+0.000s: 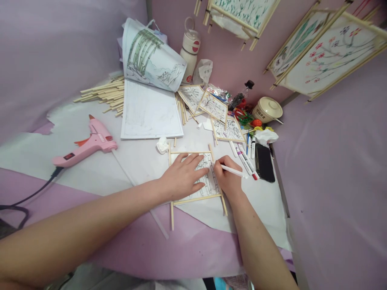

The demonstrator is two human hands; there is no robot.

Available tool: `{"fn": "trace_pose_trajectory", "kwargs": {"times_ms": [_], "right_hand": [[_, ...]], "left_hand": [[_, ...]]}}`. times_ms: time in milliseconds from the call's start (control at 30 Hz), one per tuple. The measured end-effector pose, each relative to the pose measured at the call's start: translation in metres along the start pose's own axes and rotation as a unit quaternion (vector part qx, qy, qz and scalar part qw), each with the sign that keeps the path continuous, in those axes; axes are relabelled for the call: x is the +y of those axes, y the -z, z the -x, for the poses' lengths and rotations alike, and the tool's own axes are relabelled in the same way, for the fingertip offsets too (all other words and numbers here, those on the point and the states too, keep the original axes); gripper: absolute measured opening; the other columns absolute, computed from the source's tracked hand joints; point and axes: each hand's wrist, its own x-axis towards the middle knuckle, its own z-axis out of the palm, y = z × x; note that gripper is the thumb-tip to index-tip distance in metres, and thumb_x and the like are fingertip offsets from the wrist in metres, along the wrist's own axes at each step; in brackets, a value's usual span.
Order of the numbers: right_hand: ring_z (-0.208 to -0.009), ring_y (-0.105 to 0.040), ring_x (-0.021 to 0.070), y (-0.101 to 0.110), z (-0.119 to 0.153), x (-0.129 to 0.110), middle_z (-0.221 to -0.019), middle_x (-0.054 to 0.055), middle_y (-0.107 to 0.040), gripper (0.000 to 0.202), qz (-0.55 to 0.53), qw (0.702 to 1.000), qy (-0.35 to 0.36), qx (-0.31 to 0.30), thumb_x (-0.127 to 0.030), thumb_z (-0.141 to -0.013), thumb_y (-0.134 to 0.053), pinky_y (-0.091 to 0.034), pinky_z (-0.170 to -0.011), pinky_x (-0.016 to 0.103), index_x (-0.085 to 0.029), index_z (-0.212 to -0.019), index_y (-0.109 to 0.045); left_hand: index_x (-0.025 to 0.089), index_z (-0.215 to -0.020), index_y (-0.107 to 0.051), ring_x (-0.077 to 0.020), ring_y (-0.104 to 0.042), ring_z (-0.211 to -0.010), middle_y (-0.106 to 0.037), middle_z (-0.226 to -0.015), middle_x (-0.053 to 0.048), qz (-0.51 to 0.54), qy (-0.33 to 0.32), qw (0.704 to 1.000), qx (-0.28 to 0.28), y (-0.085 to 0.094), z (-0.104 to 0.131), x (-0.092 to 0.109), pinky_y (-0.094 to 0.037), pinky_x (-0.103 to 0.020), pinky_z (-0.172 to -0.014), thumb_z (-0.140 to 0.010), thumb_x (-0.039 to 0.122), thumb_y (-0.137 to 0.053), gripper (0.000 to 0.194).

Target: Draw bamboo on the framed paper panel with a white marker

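Note:
A sheet with dark line drawing (206,186) lies on the table in a frame of pale sticks (196,199). My left hand (184,177) rests flat on it with the fingers spread, covering much of its left and middle. At the frame's right side, my right hand (228,175) is closed around a white pen (232,170), whose tip is near the drawing's right edge. A crumpled white tissue (162,145) sits just above the frame's top left corner.
A pink glue gun (87,143) with a cord lies left, a clear stick (159,223) nearer. Behind are an open picture pad (151,110), loose sticks (105,94), a bottle (190,52) and small framed drawings (213,106). Markers (246,161), a phone (264,163) and a lidded bowl (267,109) stand right.

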Motion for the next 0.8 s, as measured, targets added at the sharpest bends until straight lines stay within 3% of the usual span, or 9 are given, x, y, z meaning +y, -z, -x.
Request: {"fn": "trace_pose_trajectory", "kwargs": {"times_ms": [800], "right_hand": [[-0.050,-0.047,0.0114,0.0059,0.0026,-0.0038,-0.056,-0.004,-0.052,0.016,-0.055,0.998,-0.021,0.008,-0.019,-0.082,-0.052,-0.038,-0.053,0.025,-0.021,-0.066,-0.051]], "left_hand": [[0.023,-0.124,-0.058,-0.0333,-0.036,-0.138,-0.043,-0.147,-0.017,0.014,0.002,1.000,0.008,-0.0007,0.0008,-0.0003,-0.027,-0.052,-0.109,-0.092,0.043,-0.055,0.038]]}}
